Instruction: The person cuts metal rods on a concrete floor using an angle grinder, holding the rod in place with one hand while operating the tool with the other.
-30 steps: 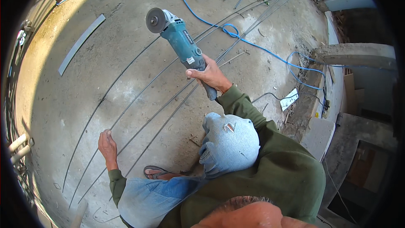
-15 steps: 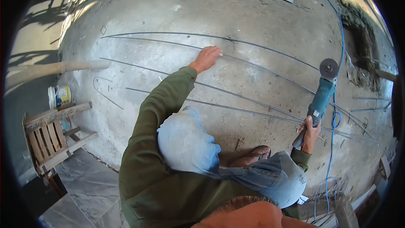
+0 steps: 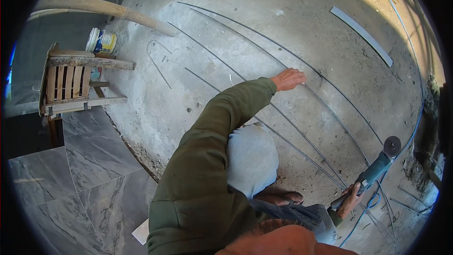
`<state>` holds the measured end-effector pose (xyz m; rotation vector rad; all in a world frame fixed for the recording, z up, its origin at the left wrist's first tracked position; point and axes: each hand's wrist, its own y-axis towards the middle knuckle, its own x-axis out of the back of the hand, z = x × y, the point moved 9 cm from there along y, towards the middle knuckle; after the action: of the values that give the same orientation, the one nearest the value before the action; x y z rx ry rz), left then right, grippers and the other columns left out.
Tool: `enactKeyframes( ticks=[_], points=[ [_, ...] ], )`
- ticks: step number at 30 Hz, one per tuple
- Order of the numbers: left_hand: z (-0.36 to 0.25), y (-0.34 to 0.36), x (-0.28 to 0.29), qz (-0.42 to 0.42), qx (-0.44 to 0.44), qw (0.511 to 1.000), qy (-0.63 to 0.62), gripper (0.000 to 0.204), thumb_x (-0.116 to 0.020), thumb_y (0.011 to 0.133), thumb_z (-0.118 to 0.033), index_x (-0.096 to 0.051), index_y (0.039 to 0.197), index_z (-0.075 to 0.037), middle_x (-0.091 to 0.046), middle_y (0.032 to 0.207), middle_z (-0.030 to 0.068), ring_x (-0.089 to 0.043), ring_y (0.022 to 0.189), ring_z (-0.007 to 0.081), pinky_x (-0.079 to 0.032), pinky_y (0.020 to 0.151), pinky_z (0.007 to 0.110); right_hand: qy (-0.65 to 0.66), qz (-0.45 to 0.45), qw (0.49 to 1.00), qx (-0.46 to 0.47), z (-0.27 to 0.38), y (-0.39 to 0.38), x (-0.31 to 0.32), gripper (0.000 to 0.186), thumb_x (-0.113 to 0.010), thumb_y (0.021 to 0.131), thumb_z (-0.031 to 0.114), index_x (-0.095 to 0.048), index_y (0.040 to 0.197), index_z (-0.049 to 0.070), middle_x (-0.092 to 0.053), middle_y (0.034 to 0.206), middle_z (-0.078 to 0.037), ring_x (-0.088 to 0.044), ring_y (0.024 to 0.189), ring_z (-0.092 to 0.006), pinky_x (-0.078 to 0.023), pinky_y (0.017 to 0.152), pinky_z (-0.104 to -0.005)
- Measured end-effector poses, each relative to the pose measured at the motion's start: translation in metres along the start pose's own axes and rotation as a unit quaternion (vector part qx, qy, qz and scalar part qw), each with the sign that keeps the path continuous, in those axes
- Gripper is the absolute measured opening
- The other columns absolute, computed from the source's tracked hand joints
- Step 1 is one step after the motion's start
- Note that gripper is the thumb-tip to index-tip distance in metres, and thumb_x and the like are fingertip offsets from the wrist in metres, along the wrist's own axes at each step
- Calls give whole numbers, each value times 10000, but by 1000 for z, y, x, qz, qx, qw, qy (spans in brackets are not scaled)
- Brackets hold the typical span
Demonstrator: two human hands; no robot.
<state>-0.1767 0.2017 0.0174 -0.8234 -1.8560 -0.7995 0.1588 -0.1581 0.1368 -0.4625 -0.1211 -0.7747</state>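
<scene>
My left hand [image 3: 289,79] reaches out over the concrete floor, fingers closed around a thin dark steel rod [image 3: 333,113]. Beyond it a second rod [image 3: 264,37] runs roughly alongside in a long curve. Two more rods lie nearer: one steel bar [image 3: 207,50] crosses under my left forearm, and another bar [image 3: 200,77] lies closest to my knee. At lower right my right hand [image 3: 349,200] grips the dark rear handle of a teal angle grinder [image 3: 375,167]. Its round disc [image 3: 392,146] points away from me, near the rods. Whether the disc spins cannot be told.
A blue cord [image 3: 420,78] runs along the right side and loops near the grinder. A flat grey strip [image 3: 362,35] lies at far right. On the left are a slatted wooden chair [image 3: 68,82], a bucket [image 3: 104,42], a pole [image 3: 141,19] and grey tiles [image 3: 101,160].
The view has swung left, so the chair and tiles show more fully. My left hand stays closed on the rod. My right hand still holds the grinder.
</scene>
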Motion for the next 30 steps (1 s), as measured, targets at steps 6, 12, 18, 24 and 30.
enactKeyframes(
  ticks=[6,12,18,24,30],
  points=[
    [79,-36,42,-5,86,995,50,99,-547,844,-39,-564,931,-84,-606,917,96,-611,904,310,-475,826,429,1,2,1000,-3,4,6,-14,473,-690,874,489,-512,970,61,-490,650,0,-475,501,-70,-388,437,-221],
    [107,-53,67,-11,104,991,86,126,-524,847,5,-567,939,-71,-599,924,118,-593,933,317,-467,854,427,-16,3,1000,-5,-6,14,-19,465,-691,874,490,-518,952,66,-487,641,0,-475,493,-75,-377,433,-225],
    [121,-66,71,-32,104,990,92,77,-540,850,-30,-560,915,-66,-591,896,114,-590,914,318,-460,856,423,-3,17,1000,-5,-3,13,-35,454,-690,877,485,-517,944,70,-490,641,-2,-473,490,-76,-372,431,-226],
    [137,-68,72,-13,132,988,85,95,-517,854,-26,-563,923,-74,-613,963,115,-603,969,318,-446,893,437,-25,33,999,4,-2,17,-38,432,-658,908,457,-509,993,60,-486,635,-8,-472,503,-81,-369,455,-233],
    [139,-67,76,-38,130,988,73,61,-529,871,-38,-577,898,-64,-611,922,120,-592,929,328,-452,866,422,-32,28,999,1,0,16,-39,452,-662,897,486,-511,965,65,-486,627,0,-469,483,-79,-367,441,-235]
  ],
)
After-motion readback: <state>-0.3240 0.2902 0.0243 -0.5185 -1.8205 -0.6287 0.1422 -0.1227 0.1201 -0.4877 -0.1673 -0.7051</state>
